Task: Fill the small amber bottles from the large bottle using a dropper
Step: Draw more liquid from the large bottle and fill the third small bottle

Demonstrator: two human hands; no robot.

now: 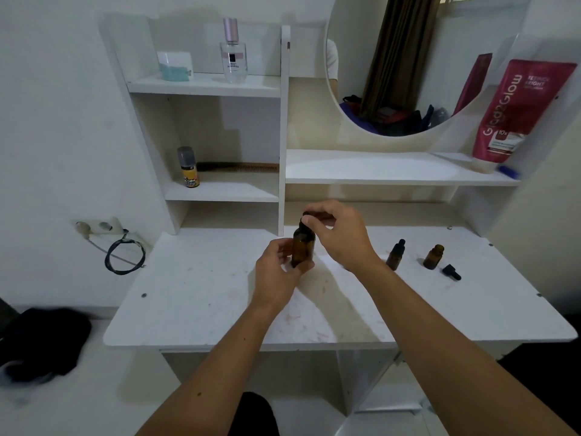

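White desk (201, 303): left hand (276, 269) grips large bottle (303, 247) upright, right hand (339, 234) pinches its cap (306, 214)

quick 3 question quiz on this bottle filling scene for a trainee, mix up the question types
1. True or false: the left hand holds the large amber glass bottle.
2. Which has no cap on: A) the small amber bottle with black dropper top B) the small open amber bottle
3. What lies loose on the white tabletop furthest right?

Key: 1 true. 2 B. 3 the loose black dropper cap. The right hand pinches the large bottle's top.
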